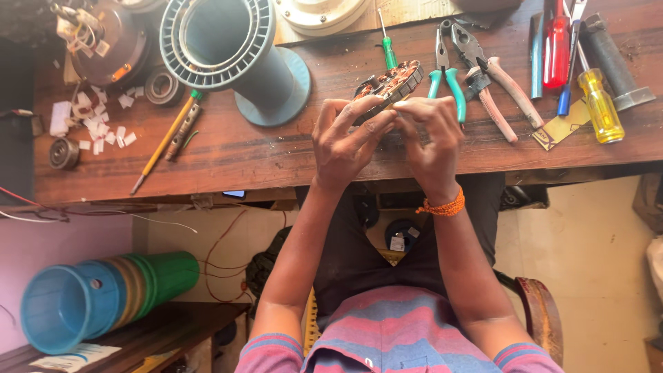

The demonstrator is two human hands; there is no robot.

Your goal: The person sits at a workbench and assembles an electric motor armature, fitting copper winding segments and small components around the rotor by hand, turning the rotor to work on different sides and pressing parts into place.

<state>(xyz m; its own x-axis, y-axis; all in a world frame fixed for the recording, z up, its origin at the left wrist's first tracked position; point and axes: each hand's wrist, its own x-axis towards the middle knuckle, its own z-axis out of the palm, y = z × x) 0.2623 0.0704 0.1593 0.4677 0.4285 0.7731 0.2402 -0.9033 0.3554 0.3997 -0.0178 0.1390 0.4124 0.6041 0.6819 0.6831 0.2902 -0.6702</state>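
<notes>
Fingers of left hand (345, 141) and right hand (431, 141) are clamped together on a small wound motor part (390, 83) above the wooden surface (242, 152).

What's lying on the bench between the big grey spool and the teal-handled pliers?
A small green screwdriver lies between the spool and the pliers, seen in the head view.

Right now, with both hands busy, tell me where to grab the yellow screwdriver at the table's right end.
Take the yellow screwdriver by its fat yellow handle, pinching across its width from above. It lies flat on the table with the handle toward the near edge; the thin shaft points away, close to the red screwdriver, so come from the near edge.
</notes>
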